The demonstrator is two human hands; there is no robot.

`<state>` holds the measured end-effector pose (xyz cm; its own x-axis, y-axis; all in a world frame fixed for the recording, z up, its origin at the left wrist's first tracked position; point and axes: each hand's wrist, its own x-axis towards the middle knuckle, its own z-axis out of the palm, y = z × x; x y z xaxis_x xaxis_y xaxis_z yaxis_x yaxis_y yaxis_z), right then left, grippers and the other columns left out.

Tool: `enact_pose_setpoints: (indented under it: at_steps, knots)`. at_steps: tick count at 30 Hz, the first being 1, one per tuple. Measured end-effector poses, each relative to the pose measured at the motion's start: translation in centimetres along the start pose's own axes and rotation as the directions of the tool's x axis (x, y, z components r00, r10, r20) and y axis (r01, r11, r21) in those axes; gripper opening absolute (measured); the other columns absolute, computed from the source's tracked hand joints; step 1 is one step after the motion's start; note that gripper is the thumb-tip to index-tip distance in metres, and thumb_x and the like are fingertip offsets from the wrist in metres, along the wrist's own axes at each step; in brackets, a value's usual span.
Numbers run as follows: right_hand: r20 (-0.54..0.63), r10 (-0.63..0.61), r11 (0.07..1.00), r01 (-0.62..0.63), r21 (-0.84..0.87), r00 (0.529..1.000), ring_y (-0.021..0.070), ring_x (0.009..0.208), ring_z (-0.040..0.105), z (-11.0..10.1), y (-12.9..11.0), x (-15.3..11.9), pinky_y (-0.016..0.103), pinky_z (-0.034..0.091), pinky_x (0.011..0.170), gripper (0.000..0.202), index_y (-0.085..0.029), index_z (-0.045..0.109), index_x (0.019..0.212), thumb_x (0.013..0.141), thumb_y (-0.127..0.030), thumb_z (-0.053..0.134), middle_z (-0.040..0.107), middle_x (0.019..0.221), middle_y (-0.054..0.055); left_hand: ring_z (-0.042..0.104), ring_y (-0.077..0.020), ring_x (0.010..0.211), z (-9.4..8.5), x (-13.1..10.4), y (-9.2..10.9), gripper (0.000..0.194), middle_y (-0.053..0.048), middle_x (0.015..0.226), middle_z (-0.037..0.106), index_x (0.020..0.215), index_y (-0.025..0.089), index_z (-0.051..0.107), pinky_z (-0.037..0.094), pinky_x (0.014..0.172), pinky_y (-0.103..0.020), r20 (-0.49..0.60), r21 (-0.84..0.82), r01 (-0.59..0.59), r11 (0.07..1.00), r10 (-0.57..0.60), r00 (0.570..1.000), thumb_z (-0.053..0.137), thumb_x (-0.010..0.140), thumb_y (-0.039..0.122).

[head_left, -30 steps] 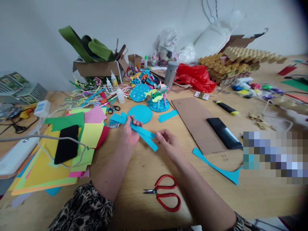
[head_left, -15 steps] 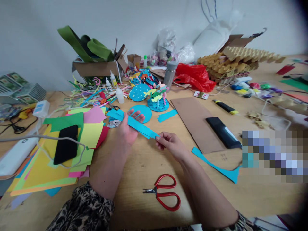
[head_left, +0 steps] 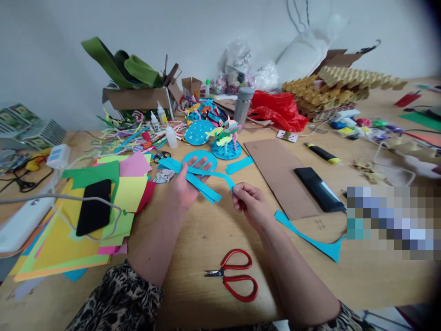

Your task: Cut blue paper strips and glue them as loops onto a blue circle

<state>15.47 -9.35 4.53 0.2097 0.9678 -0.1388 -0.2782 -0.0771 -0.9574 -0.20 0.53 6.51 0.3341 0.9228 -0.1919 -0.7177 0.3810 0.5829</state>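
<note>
Several blue paper strips [head_left: 203,187] lie across the palm of my left hand [head_left: 186,186], with its thumb pressed down on them and its fingers stretched out beneath. My right hand [head_left: 250,202] pinches the end of one strip [head_left: 220,174], which bends away from the others in a curve. Behind the hands lies a blue paper disc [head_left: 205,158], partly covered by my left fingers. Red-handled scissors [head_left: 230,275] rest on the table in front of me, blades to the left. A loose blue strip [head_left: 239,164] lies beyond the right hand.
On the left, coloured paper sheets [head_left: 69,243] sit under a black phone [head_left: 93,207]. To the right are brown cardboard [head_left: 275,174], a black device [head_left: 319,189], a cutter [head_left: 322,153] and a blue offcut [head_left: 310,241]. A decorated blue disc [head_left: 225,149] and grey bottle [head_left: 243,108] stand behind.
My right hand has shifted slightly right, pulling one strip's end up and away from the rest. The strips, lying together before, now fan apart in my left hand.
</note>
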Motion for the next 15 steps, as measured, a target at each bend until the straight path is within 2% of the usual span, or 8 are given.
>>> enact_pose_setpoints:
  at_steps: [5,8,11,15]
  knots:
    - [0.021,0.026,0.995,-0.023,-0.093,0.999,0.0082,0.04,0.042,0.3,-0.03,-0.1,0.023,0.026,0.039,0.034,-0.021,0.057,0.063,0.07,-0.05,0.072,0.053,0.051,-0.004,0.067,-0.0261,0.1,0.62,-0.58,-0.6,0.033,-0.014,0.104,0.07,0.095,0.015,0.064,0.051,0.09,-0.045,-0.002,-0.003,0.083,0.997,-0.083,0.997,0.038,0.099,0.035]
    - [-0.016,0.045,0.981,-0.047,-0.19,0.999,0.0083,0.039,0.04,0.27,0.08,-0.03,0.023,0.026,0.039,0.036,-0.021,0.054,0.059,0.07,-0.051,0.07,0.049,0.047,-0.004,0.067,-0.0262,0.101,0.43,-0.44,-0.57,0.035,-0.013,0.105,0.07,0.097,0.016,0.064,0.051,0.091,-0.045,0.004,-0.014,0.089,0.996,-0.089,0.996,0.036,0.1,0.037]
    - [-0.039,0.063,0.976,-0.07,-0.206,0.997,0.0076,0.038,0.037,0.16,0.17,0.04,0.023,0.023,0.038,0.036,-0.021,0.052,0.057,0.07,-0.05,0.069,0.046,0.045,-0.005,0.067,-0.0256,0.102,0.22,-0.25,-0.47,0.038,-0.013,0.107,0.07,0.1,0.016,0.063,0.05,0.092,-0.045,0.002,-0.01,0.085,0.996,-0.085,0.996,0.032,0.101,0.038]
    - [0.021,0.047,0.976,-0.041,-0.212,0.999,0.0074,0.039,0.035,0.31,0.17,-0.08,0.023,0.021,0.039,0.037,-0.021,0.052,0.058,0.071,-0.051,0.069,0.044,0.045,-0.006,0.068,-0.0266,0.099,0.63,-0.61,-0.68,0.037,-0.014,0.108,0.069,0.101,0.016,0.062,0.05,0.09,-0.046,0.002,0.01,0.115,0.993,-0.115,0.993,0.033,0.1,0.039]
